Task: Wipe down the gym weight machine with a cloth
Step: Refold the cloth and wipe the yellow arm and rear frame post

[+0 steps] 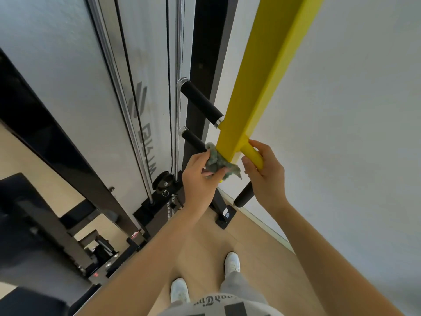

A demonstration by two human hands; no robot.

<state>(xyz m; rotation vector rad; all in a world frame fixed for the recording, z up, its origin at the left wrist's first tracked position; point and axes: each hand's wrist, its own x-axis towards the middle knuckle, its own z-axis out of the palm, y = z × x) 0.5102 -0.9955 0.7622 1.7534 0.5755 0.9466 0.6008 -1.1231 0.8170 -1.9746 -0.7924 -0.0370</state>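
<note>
**Wiping under way at the beam's lower end**

On the left, the machine's white panel (75,92), steel rods (127,124) and black grips (200,101) are showing no sign of wiping either way (clean and dusty look alike here), so most of the job is probably still waiting. The left hand (198,176) is clutching a crumpled green cloth (219,161) against the foot of the yellow beam (262,83). The beam's long axis is running up and rightward, with its end pointing down toward the person. The right hand (266,176) is gripping the yellow stub (254,156) there.
</note>
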